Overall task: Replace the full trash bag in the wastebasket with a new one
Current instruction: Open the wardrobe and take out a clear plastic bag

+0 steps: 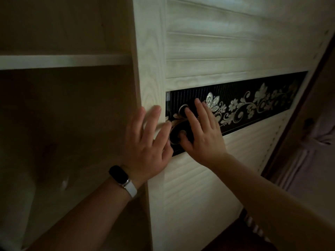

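Hands both flat, fingers straight and spread, nothing gripped. My left hand [145,142] on pale stile of wardrobe sliding door [226,51]; my right hand [201,134] just beside it, on black floral panel [262,100]. Left fingertips blurred. Shelf bay [63,61] left of left hand, dark, contents not discernible. No wastebasket, no trash bag in view. Judgement: full trash bag likely heavy, soft, easily torn, so grip gathered neck. New trash bag likely light, slippery film, so pinch at rim.
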Available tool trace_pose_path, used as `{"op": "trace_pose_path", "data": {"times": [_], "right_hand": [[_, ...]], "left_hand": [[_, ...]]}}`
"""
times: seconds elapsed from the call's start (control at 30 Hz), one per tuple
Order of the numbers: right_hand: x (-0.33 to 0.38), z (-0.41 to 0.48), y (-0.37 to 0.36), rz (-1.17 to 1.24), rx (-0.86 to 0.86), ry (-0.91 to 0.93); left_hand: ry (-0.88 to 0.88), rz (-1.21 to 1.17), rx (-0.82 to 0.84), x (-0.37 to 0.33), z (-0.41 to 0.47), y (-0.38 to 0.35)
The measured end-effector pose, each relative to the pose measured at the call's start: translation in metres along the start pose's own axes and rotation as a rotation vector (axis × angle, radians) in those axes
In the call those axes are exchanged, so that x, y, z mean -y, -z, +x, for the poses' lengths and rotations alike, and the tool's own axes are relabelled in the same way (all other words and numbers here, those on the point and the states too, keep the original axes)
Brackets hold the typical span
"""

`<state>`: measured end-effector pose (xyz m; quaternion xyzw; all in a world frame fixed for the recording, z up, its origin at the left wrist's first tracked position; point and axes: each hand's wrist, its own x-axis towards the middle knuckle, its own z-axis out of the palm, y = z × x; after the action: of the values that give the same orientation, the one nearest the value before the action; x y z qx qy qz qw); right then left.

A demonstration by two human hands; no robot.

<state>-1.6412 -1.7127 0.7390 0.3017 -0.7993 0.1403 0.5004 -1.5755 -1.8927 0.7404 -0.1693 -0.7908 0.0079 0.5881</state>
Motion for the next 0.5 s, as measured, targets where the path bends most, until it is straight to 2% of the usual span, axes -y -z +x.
{"op": "trace_pose_path", "data": {"times": [0.17,0.33,0.5], "right_hand": [[0.005,-0.011,0.016,-0.072,0.078,-0.051],[0.028,-0.015,0.036,-0.041,0.054,-0.043],[0.069,-0.014,0.052,0.028,0.027,0.068]], "left_hand": [[-0.042,-0.041,0.118,-0.002,-0.002,0.011],[-0.111,-0.154,0.223,0.012,-0.019,0.033],[-0.025,-0.168,0.366,0.042,-0.059,0.056]]}}
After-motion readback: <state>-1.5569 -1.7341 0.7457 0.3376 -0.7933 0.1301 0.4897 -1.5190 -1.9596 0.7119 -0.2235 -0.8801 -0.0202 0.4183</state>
